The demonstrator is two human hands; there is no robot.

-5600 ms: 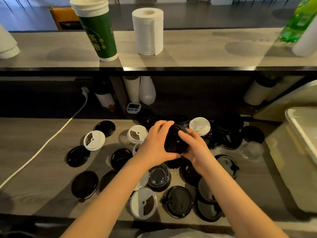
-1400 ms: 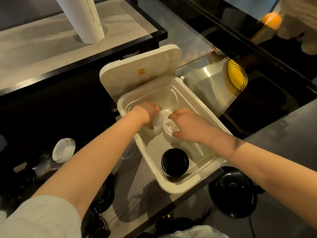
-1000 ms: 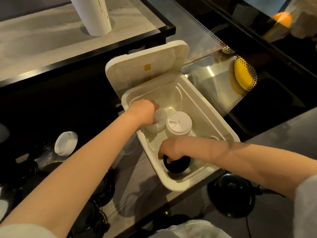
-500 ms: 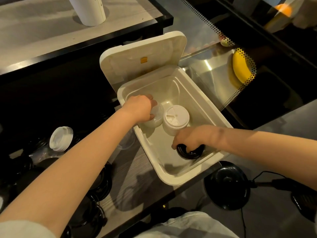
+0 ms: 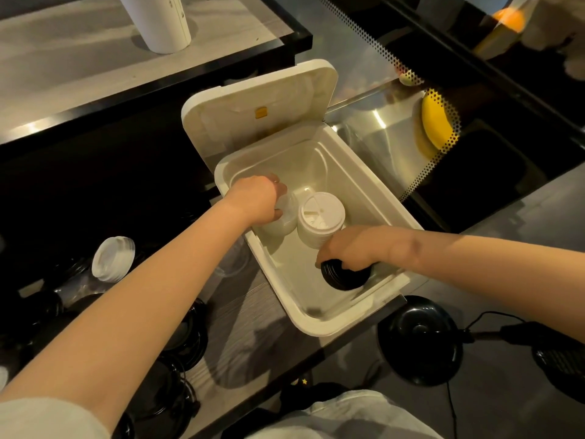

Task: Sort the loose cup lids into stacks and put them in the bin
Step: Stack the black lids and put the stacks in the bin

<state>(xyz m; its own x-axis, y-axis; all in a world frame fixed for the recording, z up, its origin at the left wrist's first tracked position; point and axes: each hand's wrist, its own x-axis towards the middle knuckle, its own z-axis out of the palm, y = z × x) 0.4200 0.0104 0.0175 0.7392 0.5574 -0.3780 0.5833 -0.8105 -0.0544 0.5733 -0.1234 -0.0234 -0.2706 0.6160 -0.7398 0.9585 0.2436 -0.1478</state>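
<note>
**Three lid stacks in open bin, a hand on two of them**

Bin (image 5: 316,320): white, hinged cover (image 5: 253,122) raised.
Clear lid stack (image 5: 286,218): far left corner of the bin. The left hand (image 5: 256,201) grips it from above, fingers curled round its upper part.
White lid stack (image 5: 319,218): just beside the clear one, unheld.
Black lid stack (image 5: 345,278): near right of the bin floor, under the right hand (image 5: 348,245), whose fingers curl over its top rim.
Both forearms reach in from the near side.
Loose black lids (image 5: 177,331): on the counter, left of the bin.
</note>
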